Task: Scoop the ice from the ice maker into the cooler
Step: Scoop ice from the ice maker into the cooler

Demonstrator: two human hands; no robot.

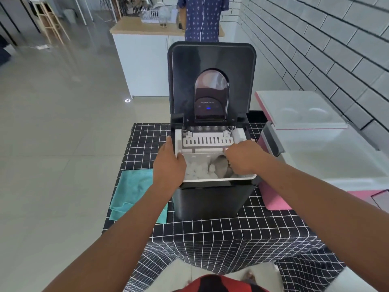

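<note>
Item: ice (201, 172), loose wet cubes, slippery and light, in the ice maker (212, 194) mid-desk; my right hand (242, 159) fingers curl round the scoop (224, 168), left hand (168, 165) fingers grip the rim, cooler (328, 157) at the right edge.

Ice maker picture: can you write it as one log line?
ice maker lid up | left hand holds basket rim | right hand grips scoop in ice | cooler open
</note>
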